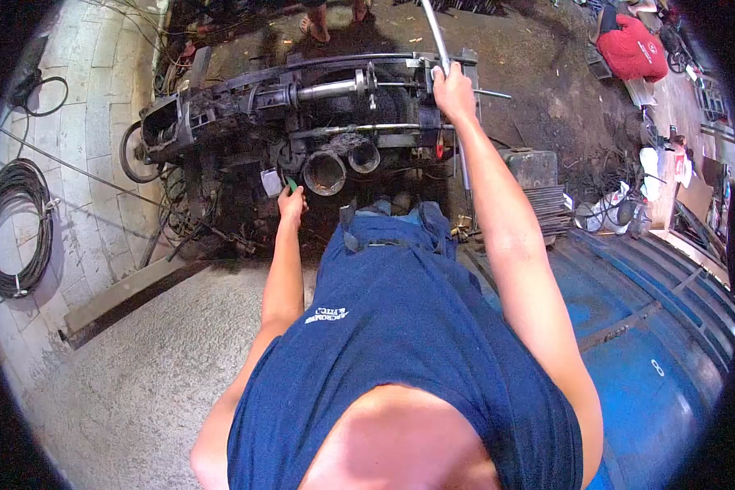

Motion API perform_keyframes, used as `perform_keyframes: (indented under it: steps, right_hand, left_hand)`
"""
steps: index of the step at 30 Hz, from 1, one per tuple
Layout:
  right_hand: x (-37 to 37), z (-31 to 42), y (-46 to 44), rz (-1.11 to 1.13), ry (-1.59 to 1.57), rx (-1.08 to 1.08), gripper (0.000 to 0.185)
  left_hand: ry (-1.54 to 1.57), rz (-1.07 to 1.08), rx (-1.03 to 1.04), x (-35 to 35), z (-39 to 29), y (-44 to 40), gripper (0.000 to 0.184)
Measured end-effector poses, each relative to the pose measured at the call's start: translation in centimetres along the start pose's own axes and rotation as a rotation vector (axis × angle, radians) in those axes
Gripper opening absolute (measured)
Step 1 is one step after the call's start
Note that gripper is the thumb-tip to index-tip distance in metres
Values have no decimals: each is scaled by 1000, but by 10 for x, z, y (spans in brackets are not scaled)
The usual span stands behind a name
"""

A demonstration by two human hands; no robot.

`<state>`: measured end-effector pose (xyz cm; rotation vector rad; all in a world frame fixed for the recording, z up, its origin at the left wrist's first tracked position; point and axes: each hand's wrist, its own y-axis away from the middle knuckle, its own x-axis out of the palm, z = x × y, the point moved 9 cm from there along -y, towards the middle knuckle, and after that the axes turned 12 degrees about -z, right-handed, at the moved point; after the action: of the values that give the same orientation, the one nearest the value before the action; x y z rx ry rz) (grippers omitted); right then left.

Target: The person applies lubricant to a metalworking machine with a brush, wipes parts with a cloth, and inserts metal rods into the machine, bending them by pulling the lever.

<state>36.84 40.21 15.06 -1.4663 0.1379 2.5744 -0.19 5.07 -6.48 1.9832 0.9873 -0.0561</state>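
Here, my right hand (pixel 455 90) has its fingers clamped round the metal rod (pixel 435 31) at the dark machine (pixel 261 100); my left hand (pixel 291 204) pinches a small green piece (pixel 292 185) beside the white object (pixel 270 184), near the round pipe (pixel 325 192).

Navy shirt, white chest lettering

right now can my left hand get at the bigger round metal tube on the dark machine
Probably yes: the bigger round metal tube sits just beside your left hand, with nothing visible between them, though that hand is at a small green part.
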Motion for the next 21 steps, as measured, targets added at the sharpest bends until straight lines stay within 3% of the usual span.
perform_keyframes:
  steps: [21]
  right_hand:
    - [2,-7,-4,10,-37,-1,42]
  left_hand:
    - [-22,-36,-17,-1,3,-3,52]
